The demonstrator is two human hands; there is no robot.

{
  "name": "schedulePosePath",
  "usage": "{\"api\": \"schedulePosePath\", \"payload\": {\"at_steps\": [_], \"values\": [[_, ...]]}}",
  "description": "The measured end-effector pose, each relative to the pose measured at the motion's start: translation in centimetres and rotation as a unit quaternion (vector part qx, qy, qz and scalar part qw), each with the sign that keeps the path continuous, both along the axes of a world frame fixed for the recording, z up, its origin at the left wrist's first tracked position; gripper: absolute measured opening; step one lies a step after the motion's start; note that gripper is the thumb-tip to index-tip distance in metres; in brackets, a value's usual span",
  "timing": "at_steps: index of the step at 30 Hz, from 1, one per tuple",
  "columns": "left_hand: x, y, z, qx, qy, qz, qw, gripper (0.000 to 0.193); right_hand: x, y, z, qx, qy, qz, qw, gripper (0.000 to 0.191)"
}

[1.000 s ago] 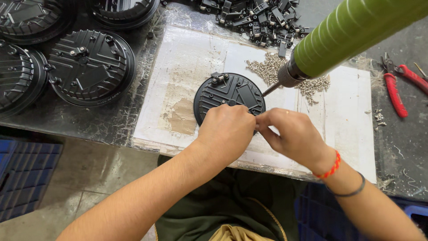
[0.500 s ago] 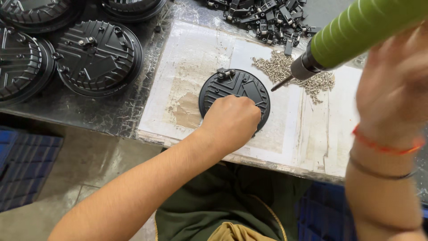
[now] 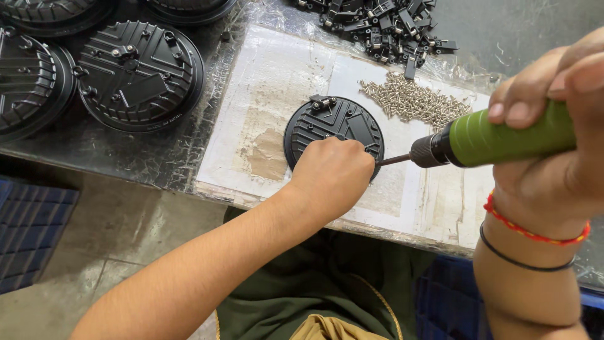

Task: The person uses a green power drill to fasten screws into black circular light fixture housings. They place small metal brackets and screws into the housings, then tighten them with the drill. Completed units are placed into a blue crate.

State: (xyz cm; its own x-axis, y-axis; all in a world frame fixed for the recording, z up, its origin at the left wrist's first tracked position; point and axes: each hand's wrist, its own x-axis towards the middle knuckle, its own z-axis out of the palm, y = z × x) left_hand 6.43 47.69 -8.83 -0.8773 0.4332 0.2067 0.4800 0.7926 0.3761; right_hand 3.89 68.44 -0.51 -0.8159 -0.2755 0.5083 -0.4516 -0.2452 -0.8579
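Nearest the camera, the right hand [image 3: 553,145] is closed around the green electric screwdriver [image 3: 503,135], fingers wrapped over its barrel; a red thread and a black band circle the wrist. The left hand [image 3: 331,176] is curled, knuckles up, on the near edge of the round black ribbed housing [image 3: 333,126], which lies on the pale, worn mat [image 3: 277,94] at the front of the desk [image 3: 126,157]; whether its fingertips pinch a screw cannot be told. The driver's bit [image 3: 393,160] points at the housing's right edge, just beside the left hand. To do this step well, the bit should sit square in the screw head, the housing pressed flat, fingers kept off the tip. Compared with half a second ago, the right hand has come down onto the driver, and the tool lies nearly level instead of angled from above. Farther off lie a heap of small silvery screws [image 3: 412,101], a pile of black clips [image 3: 377,28], and more housings [image 3: 141,72] at left.
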Motion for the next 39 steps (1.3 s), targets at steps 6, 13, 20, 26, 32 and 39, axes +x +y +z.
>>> {"api": "schedulePosePath", "payload": {"at_steps": [6, 13, 20, 26, 32, 39], "values": [[0.0, 0.0, 0.4, -0.011, -0.006, 0.001, 1.000, 0.013, 1.0, 0.0, -0.3, -0.019, 0.001, -0.004, 1.000, 0.017], [0.0, 0.0, 0.3, -0.012, -0.018, -0.004, 1.000, 0.013, 1.4, -0.3, -0.5, -0.037, 0.002, -0.007, 0.999, 0.017], [-0.3, -0.1, 0.3, -0.004, -0.016, -0.004, 1.000, 0.013, 1.4, -0.7, -0.6, -0.050, -0.005, -0.008, 0.999, 0.017], [-0.9, -0.6, 0.1, 0.019, -0.006, 0.004, 1.000, 0.014, 0.6, -1.4, -0.2, -0.061, -0.013, -0.008, 0.998, 0.018], [-1.3, -1.2, 0.3, 0.047, 0.005, -0.005, 0.999, 0.013, -0.3, -2.6, 0.2, -0.073, -0.020, 0.000, 0.997, 0.019], [-0.9, -1.3, -0.3, 0.047, -0.003, -0.007, 0.999, 0.013, -0.6, -3.6, 1.0, -0.062, -0.011, -0.004, 0.998, 0.022]]}}
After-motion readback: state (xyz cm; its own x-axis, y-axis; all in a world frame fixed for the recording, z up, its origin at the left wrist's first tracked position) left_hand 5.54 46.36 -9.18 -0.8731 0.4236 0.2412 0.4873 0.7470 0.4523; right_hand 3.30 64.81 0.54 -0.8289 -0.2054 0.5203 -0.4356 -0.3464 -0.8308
